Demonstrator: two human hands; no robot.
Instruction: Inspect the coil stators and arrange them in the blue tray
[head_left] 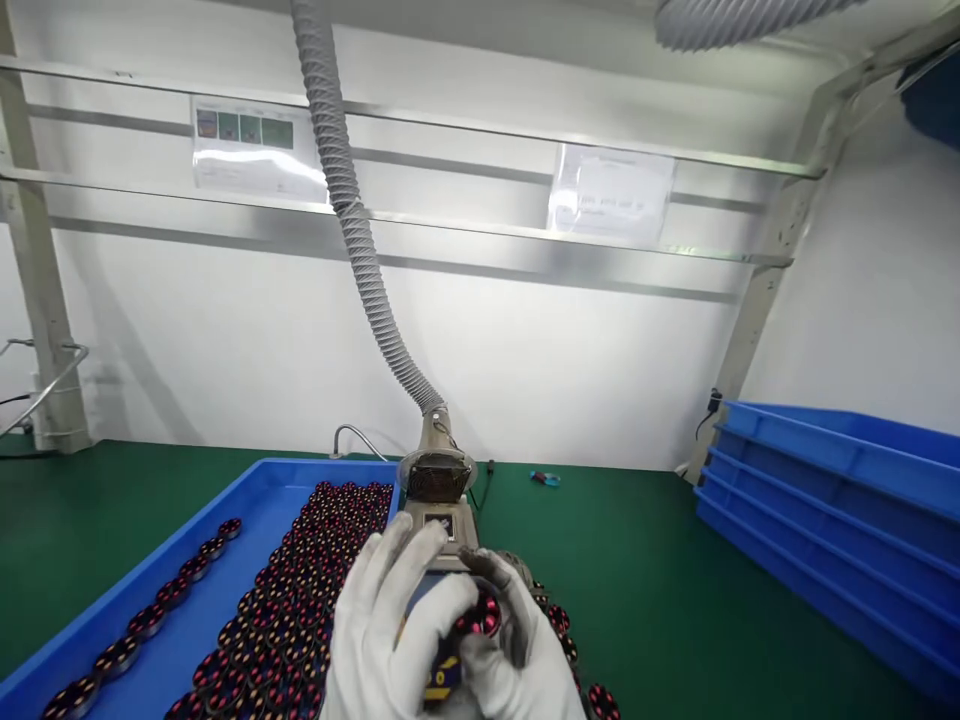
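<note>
The person's hands, in white gloves, are close together at the lower middle of the view, over the green surface [645,590]. Between them is a round part [487,612] with pinkish-red coils, partly covered by fingers. The right hand [517,640] has its thumb and forefinger closed around the part, and the glove is smudged grey at the fingertips. The left hand [397,620] has its fingers curved and a fingertip against the part's left side; whether it also grips cannot be told. Below the part, a dark blue and yellow item [444,678] shows in the gap between the hands, mostly hidden.

To the left lies a blue tray [176,560], densely filled on its right side with similar coil parts [292,590]; 7 more form a slanting row [172,592] near its left wall. Further parts [559,620] sit on the surface just right of the right hand. Beyond the hands stands a metal fixture [437,472] with a flared hood, joined to a grey ribbed hose [352,190]. Small cutters [545,479] lie near the wall, and stacked blue trays [832,520] stand at the right. Above, 2 sheets [611,195] hang at the rails [465,228].
</note>
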